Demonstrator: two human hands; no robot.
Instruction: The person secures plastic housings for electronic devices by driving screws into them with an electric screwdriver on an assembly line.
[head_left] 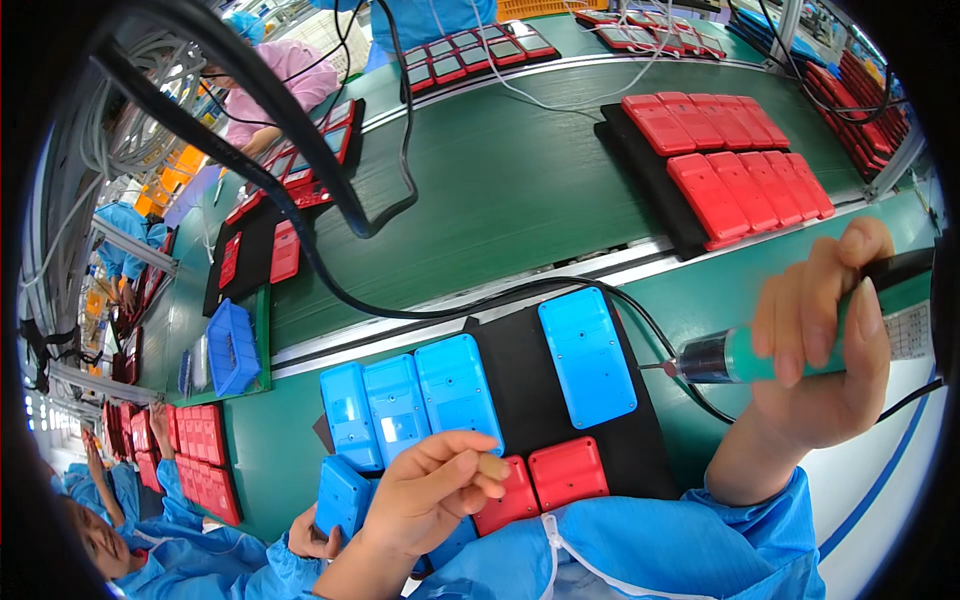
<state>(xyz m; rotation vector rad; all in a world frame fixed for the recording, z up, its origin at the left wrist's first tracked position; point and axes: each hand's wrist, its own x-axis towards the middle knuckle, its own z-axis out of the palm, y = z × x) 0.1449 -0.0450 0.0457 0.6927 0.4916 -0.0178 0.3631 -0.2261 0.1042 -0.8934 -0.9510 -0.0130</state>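
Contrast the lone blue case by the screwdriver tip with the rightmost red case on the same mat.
Spacing: black mat separates the blue case from the other blue cases; the red case sits close beside another red case.
Position: the blue case lies farther from the person; the red case nearer, by the blue jacket.
Both lie on the mat, with rounded corners.

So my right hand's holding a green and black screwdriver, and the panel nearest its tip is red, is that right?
Not quite: the panel nearest the tip is blue, not red, as the head view shows. Your right hand does hold the green and black screwdriver.
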